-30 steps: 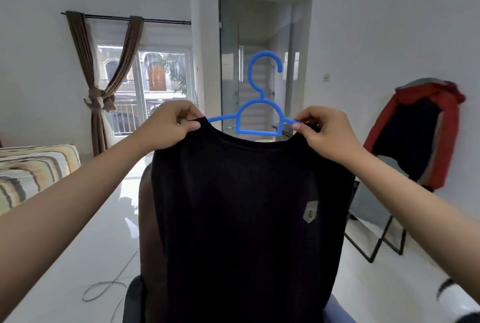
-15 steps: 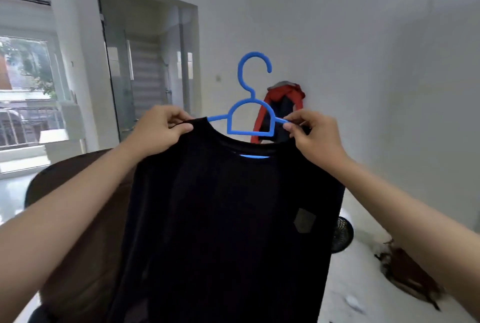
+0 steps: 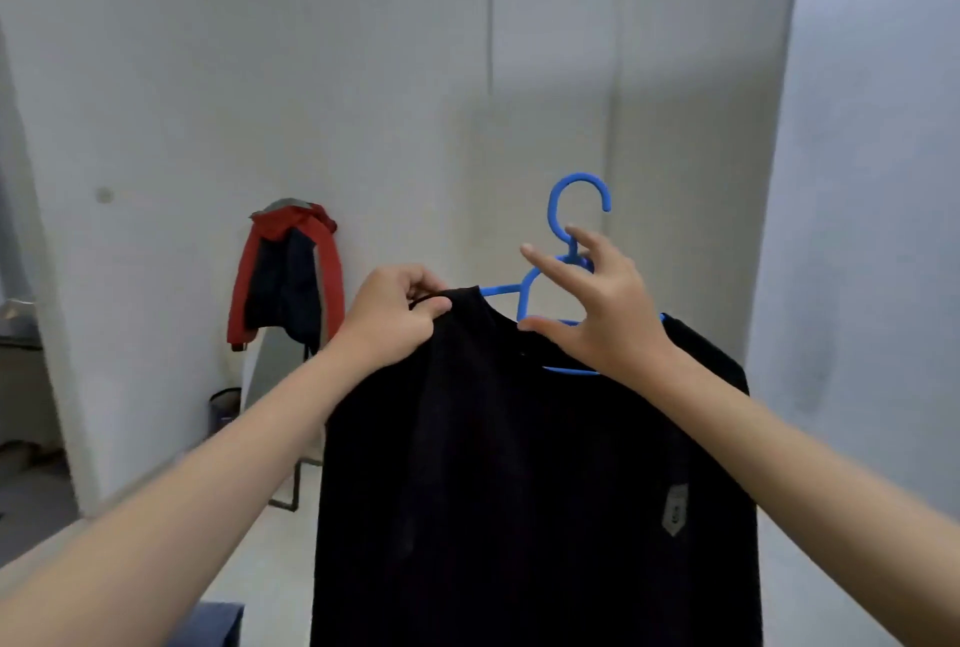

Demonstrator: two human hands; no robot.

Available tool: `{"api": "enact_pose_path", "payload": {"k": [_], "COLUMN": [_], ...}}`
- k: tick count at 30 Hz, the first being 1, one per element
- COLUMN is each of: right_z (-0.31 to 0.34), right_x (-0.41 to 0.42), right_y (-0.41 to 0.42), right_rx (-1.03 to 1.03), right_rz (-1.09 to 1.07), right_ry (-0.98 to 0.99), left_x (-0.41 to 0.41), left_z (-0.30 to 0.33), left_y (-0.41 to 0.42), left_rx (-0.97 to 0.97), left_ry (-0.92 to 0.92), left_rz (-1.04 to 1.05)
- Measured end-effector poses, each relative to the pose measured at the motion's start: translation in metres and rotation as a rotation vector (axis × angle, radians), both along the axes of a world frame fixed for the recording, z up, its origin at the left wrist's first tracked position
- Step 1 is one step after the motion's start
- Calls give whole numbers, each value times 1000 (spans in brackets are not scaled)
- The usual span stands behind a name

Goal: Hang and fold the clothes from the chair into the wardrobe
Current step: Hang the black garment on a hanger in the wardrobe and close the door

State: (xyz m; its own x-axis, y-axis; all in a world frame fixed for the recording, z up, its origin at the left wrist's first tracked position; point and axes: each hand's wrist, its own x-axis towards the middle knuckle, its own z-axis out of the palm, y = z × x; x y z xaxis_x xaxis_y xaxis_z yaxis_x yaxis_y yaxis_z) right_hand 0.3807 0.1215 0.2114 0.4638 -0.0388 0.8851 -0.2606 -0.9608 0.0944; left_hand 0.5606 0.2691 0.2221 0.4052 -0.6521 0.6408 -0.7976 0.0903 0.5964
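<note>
Left hand (image 3: 400, 313) pinching black shirt (image 3: 530, 480), right hand (image 3: 592, 313) half-open at blue hanger (image 3: 574, 241) neck: may slip off sideways.

1. Plain white walls (image 3: 363, 74) fill most of the frame, evenly lit.
2. A red and dark jacket (image 3: 285, 277) hangs on the wall at centre left.
3. A pale floor (image 3: 270, 558) shows at lower left.
4. A small dark bin (image 3: 224, 407) stands below the jacket.
</note>
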Motion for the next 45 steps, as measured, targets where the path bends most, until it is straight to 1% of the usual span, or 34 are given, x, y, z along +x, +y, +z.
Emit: {"api": "enact_pose_path", "payload": {"k": [3,5,8,12,16,19,22,25,30,34,37,39,41,45], "right_z": [2,3,5,12,13,12,15,20,33,45,52,57,62,71], "right_x": [-62,-100,-157,-225,-284,-319,-351,-383,-424,-446,-458,-464,-469,-482], "right_y": [-40,-64,-95,-121,-138,-148,-157,-167,-179,-187,-192,-194,-193,-184], "right_rx": [-9,22,33,31,72,103,110,133,173,208,225,233,234,259], "right_rz": [-170,-212,-266,-416,-569,-691,-813,-909,-1077,-1227,-1365,-1444,-1522,-1658], "right_ry": [138,159,150,113,3,-57,-71,-67,-51,-14,33,31,11,-72], "left_x": [-50,-85,-134,-180,-220,-251,-281,-316,-361,-382,-395,-404,-415,-438], "left_z": [-1,-1,0,3,3,4,6,7,11,22,35,43,50,62], "left_y": [-60,-94,-134,-172,-207,-236,-269,-297,-335,-367,-385,-397,-405,-410], "left_rx": [27,27,-22,16,100,199,229,189,91,166,207,218,204,113], "left_ry": [23,20,19,12,33,-31,-103,-181,-242,-341,-390,-418,-419,-376], "left_rz": [-100,-170,-295,-455,-577,-623,-660,-690,-800,-891,-923,-937,-956,-1020]}}
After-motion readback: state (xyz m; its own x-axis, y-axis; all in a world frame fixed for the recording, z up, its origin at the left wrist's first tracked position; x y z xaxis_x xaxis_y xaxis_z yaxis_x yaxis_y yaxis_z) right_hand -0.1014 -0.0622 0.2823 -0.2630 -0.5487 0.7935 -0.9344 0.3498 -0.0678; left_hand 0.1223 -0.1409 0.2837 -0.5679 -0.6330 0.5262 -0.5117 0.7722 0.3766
